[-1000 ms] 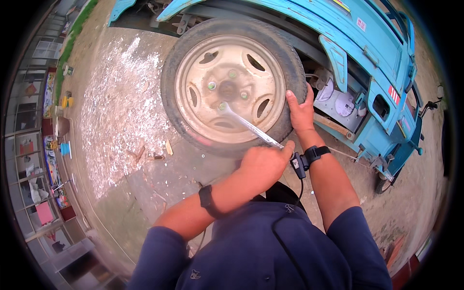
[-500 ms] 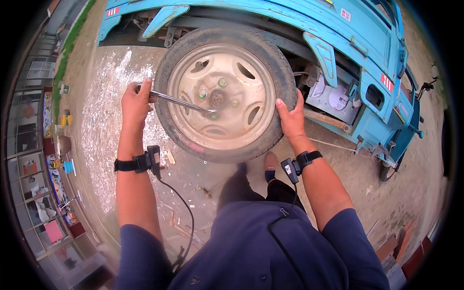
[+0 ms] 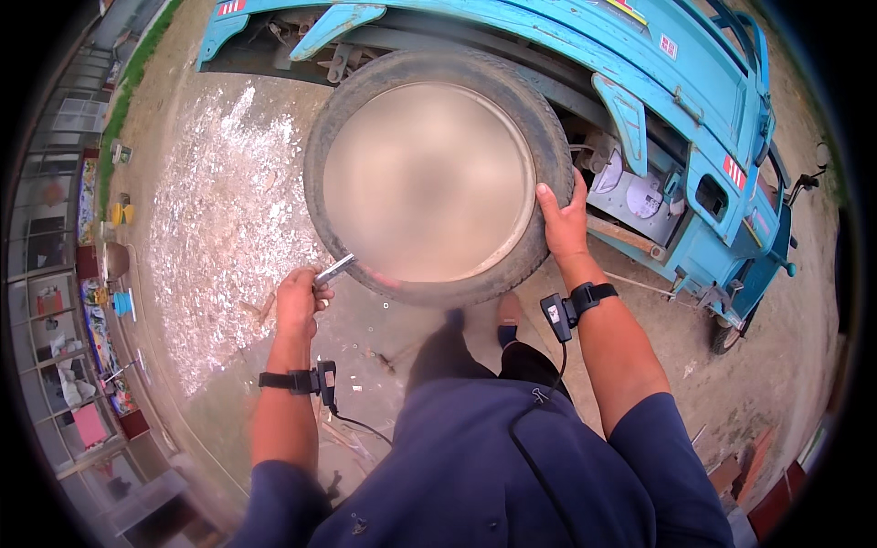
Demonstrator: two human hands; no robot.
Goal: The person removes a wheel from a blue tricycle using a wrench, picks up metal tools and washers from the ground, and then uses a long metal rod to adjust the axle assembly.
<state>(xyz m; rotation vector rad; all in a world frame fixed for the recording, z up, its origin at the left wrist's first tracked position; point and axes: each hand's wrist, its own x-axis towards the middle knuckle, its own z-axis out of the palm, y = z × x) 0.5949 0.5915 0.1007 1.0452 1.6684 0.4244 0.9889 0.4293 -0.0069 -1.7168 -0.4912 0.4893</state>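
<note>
A spare-sized wheel with a black tyre and beige rim (image 3: 429,183) stands up in front of me, against the side of the blue cargo tricycle (image 3: 512,41). The middle of the rim is smeared, so its nuts cannot be made out. My left hand (image 3: 300,300) is closed round a steel wheel wrench (image 3: 336,268), below and left of the wheel, with its bright end by the lower left of the tyre. My right hand (image 3: 565,224) grips the tyre's right side, thumb on the front face and fingers over the tread.
Dusty concrete with white flakes (image 3: 219,210) spreads to the left. The vehicle's open frame shows a metal plate (image 3: 639,196) at right. My shoe (image 3: 508,315) stands under the wheel. A shopfront with glass panes (image 3: 46,301) runs along the far left.
My left hand has come down and toward me, drawing the wrench off the rim's nut area to below the tyre's lower left. My right hand keeps its grip on the tyre.
</note>
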